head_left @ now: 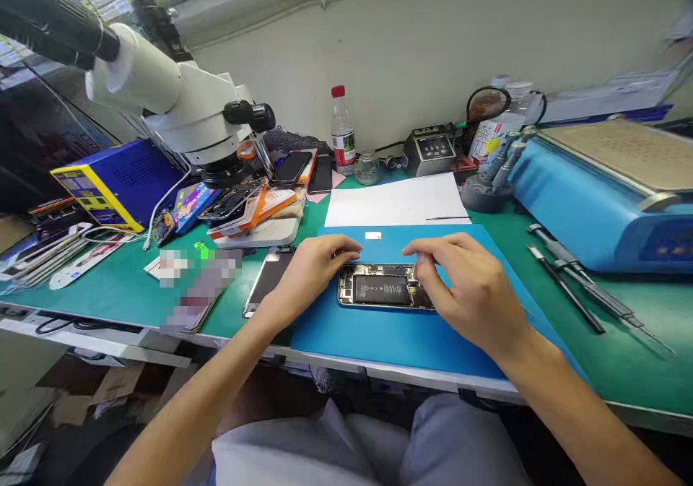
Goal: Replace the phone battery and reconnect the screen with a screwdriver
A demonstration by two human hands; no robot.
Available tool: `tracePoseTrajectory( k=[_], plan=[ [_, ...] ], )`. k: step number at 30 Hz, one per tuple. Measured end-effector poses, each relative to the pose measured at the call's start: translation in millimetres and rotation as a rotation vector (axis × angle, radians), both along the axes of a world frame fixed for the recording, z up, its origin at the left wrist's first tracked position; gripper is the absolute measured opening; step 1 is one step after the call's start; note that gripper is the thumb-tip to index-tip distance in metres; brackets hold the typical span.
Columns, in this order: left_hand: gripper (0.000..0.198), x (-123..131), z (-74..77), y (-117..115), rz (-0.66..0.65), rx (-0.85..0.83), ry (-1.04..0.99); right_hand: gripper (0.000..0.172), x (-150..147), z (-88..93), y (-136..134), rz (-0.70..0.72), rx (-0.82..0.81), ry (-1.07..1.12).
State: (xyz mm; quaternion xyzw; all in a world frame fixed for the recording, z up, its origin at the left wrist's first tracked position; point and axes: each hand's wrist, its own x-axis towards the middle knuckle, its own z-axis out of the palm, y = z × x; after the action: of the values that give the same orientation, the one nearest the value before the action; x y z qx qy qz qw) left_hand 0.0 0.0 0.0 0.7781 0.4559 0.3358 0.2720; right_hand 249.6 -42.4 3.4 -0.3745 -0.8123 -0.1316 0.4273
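Green table (122, 284), with blue mat (351, 338) beneath opened phone (382, 289). Holding left hand (311, 268) near phone's far-left corner, thumb and fingers slightly parted; right hand (473, 291) over phone's right end, fingers curled, cannot tell if pinching anything.

The opened phone (385, 287) (battery (382, 289) exposed) lies on blue mat (379, 338).
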Motion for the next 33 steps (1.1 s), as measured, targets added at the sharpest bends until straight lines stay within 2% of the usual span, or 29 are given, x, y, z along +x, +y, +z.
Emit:
tracePoseTrajectory(
  k=[6,11,14,19,26,28,29,33],
  plan=[
    [0.013,14.1,4.8,-3.7,-0.028,-0.093,-0.041,0.017,2.6,-3.8,-2.5,-0.007,-0.011,-0.006],
    [0.011,21.9,3.2,-4.5,-0.089,0.026,0.049,0.016,2.3,-4.9,-2.5,-0.010,-0.035,-0.007],
    [0.010,19.3,1.3,-3.1,-0.066,0.114,0.143,0.016,2.1,-4.8,-2.2,-0.014,-0.049,0.001],
    [0.013,-0.2,2.7,0.1,0.157,0.159,0.306,0.016,0.8,-3.7,-2.3,-0.019,-0.050,-0.003],
    [0.018,-35.6,13.8,-0.9,0.215,0.115,0.350,0.015,3.1,-3.3,-2.8,-0.025,-0.062,-0.001],
    [0.025,-48.8,17.8,-12.5,0.314,0.132,0.380,0.015,3.2,-4.0,-2.4,-0.025,-0.064,0.001],
    [0.027,-55.2,18.2,-21.4,0.411,0.142,0.451,0.015,3.0,-4.5,-2.2,-0.024,-0.062,0.002],
    [0.044,-70.1,7.0,-66.7,0.738,-0.001,0.854,0.016,1.7,-6.0,-1.4,-0.015,-0.051,-0.009]
  ],
)
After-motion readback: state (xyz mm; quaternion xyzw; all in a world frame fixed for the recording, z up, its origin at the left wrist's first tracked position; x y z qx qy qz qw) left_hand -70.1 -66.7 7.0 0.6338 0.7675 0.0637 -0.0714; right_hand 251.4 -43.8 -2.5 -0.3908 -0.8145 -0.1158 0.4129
